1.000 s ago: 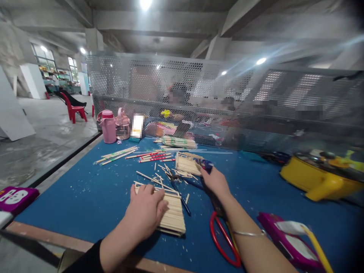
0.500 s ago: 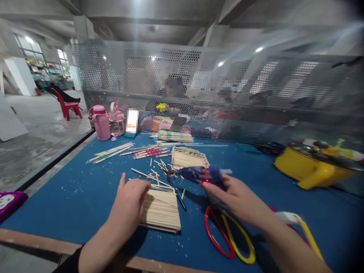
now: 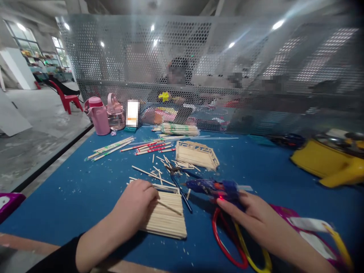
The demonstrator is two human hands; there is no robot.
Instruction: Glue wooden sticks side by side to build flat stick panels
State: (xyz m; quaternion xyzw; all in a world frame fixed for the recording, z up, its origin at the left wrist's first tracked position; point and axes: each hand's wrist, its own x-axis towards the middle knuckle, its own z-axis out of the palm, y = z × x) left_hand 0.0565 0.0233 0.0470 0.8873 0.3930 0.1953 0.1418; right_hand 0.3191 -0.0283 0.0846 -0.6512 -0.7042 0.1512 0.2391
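Left hand (image 3: 133, 203): over the stick panel (image 3: 166, 216) at the near edge of the bench (image 3: 71, 201), fingers pinching a thin stick (image 3: 170, 207) that slants above the panel. Right hand (image 3: 256, 212): fingers wrapped round the blue glue gun (image 3: 213, 189), red light on, nozzle pointing left toward the pliers (image 3: 182, 189). Scissors (image 3: 227, 242) partly under the gun. Second stick piece (image 3: 196, 155) lies farther back, beside loose cut sticks.

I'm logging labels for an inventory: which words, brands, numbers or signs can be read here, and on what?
No text can be read.
Green-marked wrappers: print too small.
Red-marked wrappers: print too small.
Upright screen: blurred out.
Blue glue gun: nothing legible.
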